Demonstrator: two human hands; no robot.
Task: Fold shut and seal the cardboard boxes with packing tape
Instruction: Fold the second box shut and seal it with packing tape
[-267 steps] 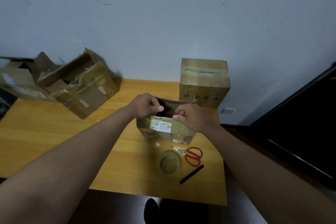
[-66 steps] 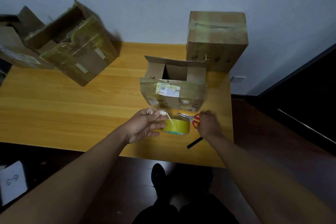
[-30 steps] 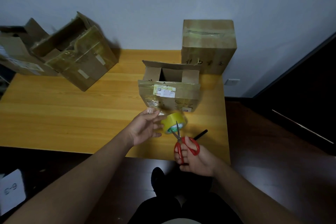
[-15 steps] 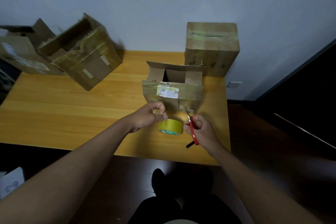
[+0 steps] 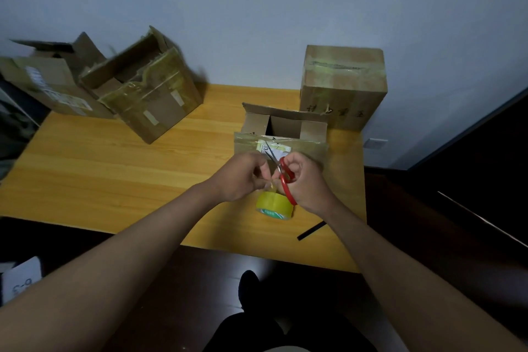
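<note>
A small open cardboard box [image 5: 285, 128] stands near the table's right side, its flaps up. Just in front of it my left hand [image 5: 243, 176] pinches the free end of the tape, pulled up from the yellow tape roll [image 5: 274, 204], which hangs below my hands. My right hand [image 5: 304, 180] grips the red-handled scissors [image 5: 281, 171], blades pointing up and left beside the tape end. Both hands are close together and cover part of the box's front.
A taped-shut box [image 5: 343, 86] stands at the back right against the wall. Two open boxes [image 5: 148, 88] [image 5: 48, 80] lie at the back left. A black stick [image 5: 311, 230] lies near the front right edge of the wooden table [image 5: 100, 168].
My hands rose from the table and came together before the small box. The roll now dangles from the pulled tape, and the scissors swung up to the tape end.
</note>
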